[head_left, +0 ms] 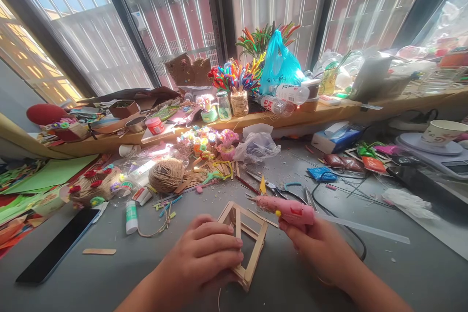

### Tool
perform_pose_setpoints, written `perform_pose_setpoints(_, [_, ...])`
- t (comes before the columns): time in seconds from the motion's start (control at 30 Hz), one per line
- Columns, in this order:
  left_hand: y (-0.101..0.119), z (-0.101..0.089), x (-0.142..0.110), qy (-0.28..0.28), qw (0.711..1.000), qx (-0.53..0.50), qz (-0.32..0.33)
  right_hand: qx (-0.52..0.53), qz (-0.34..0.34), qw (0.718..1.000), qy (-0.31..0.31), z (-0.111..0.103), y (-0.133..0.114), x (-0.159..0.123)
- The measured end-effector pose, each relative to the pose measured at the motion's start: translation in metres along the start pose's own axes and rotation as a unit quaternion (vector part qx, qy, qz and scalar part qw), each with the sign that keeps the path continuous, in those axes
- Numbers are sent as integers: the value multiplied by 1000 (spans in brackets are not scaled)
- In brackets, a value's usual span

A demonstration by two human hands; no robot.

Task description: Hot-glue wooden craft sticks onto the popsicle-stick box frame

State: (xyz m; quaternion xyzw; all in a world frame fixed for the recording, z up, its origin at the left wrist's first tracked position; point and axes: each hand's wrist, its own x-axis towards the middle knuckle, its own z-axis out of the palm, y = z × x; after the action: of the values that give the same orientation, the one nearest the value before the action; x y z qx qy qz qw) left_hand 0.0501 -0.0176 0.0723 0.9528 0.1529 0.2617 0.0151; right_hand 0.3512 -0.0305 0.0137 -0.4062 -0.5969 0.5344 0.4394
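Note:
My left hand (208, 251) is closed on the left side of a small box-shaped frame of wooden craft sticks (255, 258), its fingers lying over the near sticks. The frame stands tilted on the grey table, and its left part is hidden by the hand. To its right, my right hand (316, 248) grips a pink hot glue gun (288, 209) by the handle. The gun's nozzle points left above the frame's far right corner, apart from it. A long translucent glue stick (365, 229) juts out of the gun's back.
Scissors (272, 186) lie behind the gun, and a black cord (360, 241) curves at right. On the left are a phone (58, 243), a loose craft stick (99, 251), a glue stick tube (131, 217) and a twine ball (166, 175). A cluttered sill (204, 129) runs behind.

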Motion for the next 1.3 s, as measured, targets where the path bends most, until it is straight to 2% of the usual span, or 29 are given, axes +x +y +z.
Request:
perform_pose_setpoints(0.27, [-1, 4, -5, 9, 1000, -15, 12, 0, -6, 1000, -2, -2, -1, 1])
perform_pose_setpoints(0.47, [-2, 6, -12, -24, 999, -6, -28, 13, 3, 1000, 2, 0, -3, 1])
perform_pose_setpoints(0.6, [2, 2, -8, -27, 999, -3, -30, 9, 3, 1000, 6, 1, -3, 1])
perform_pose_setpoints(0.8, [-2, -5, -1, -60, 991, 84, -79, 4, 4, 1000, 10, 2, -7, 0])
perform_pose_setpoints(0.93, [-8, -7, 3, -105, 985, 124, -60, -3, -6, 1000, 12, 1, -6, 2])
perform_pose_setpoints(1.3, [-10, 0, 5, -77, 988, 114, -65, 6, 6, 1000, 3, 1, -5, 1])
